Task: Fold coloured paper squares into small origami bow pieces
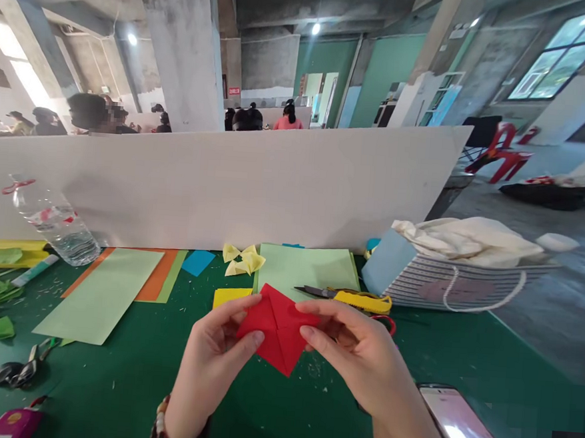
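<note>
Left hand (212,367) and right hand (357,357) hover above the counter (110,386), fingers curled and pinching a folded red paper (277,328) from either side at its edges. Just beside the right wrist lies a phone (462,431). Yellow-handled scissors (361,301) sit just beyond the paper, in front of a green sheet (306,273). Further left lies a yellow paper bow (242,260). A water bottle (54,226) and a striped bag (461,284) stand near a white partition (224,187).
</note>
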`<control>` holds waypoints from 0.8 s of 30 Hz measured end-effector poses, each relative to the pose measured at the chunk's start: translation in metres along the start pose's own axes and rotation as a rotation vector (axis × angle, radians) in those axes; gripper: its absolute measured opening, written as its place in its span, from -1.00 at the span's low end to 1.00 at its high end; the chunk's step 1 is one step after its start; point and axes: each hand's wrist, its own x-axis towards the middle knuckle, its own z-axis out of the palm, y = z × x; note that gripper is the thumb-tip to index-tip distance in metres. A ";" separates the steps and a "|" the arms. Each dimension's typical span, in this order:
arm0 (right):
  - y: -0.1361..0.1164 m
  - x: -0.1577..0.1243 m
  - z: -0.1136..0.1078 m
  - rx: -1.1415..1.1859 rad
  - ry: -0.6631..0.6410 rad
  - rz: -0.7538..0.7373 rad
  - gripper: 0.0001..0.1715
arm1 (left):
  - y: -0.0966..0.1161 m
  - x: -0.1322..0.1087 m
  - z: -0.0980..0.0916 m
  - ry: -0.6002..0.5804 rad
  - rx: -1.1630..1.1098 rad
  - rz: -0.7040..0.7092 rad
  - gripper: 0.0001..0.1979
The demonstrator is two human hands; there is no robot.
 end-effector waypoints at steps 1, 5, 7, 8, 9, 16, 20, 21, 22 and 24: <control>0.000 0.001 -0.001 -0.017 -0.025 -0.009 -0.66 | 0.002 0.000 -0.001 -0.014 0.002 -0.002 -0.66; -0.003 0.001 -0.001 -0.067 -0.154 -0.030 -0.71 | 0.004 -0.001 -0.003 -0.108 0.031 -0.026 -0.70; -0.006 0.000 0.000 -0.073 -0.175 -0.038 -0.73 | 0.003 -0.002 -0.003 -0.118 0.068 -0.028 -0.74; -0.006 -0.001 0.000 -0.077 -0.172 -0.041 -0.72 | 0.001 -0.002 -0.002 -0.108 0.080 -0.021 -0.75; -0.007 -0.001 0.000 -0.082 -0.163 -0.040 -0.70 | 0.000 -0.002 -0.002 -0.092 0.086 -0.013 -0.76; 0.006 0.002 -0.003 -0.111 -0.062 -0.120 -0.67 | -0.002 -0.003 0.000 -0.059 0.164 0.016 -0.73; 0.008 0.001 -0.001 -0.155 -0.051 -0.167 -0.69 | -0.002 -0.005 0.002 -0.047 0.125 0.002 -0.55; 0.007 0.000 -0.001 -0.165 -0.058 -0.172 -0.70 | -0.002 -0.005 0.002 -0.026 0.114 -0.002 -0.50; 0.005 -0.001 0.000 -0.173 -0.065 -0.176 -0.71 | -0.002 -0.006 0.003 0.002 0.105 -0.003 -0.45; 0.002 -0.004 0.002 -0.176 -0.070 -0.173 -0.72 | -0.002 -0.006 0.004 0.058 0.086 -0.010 -0.40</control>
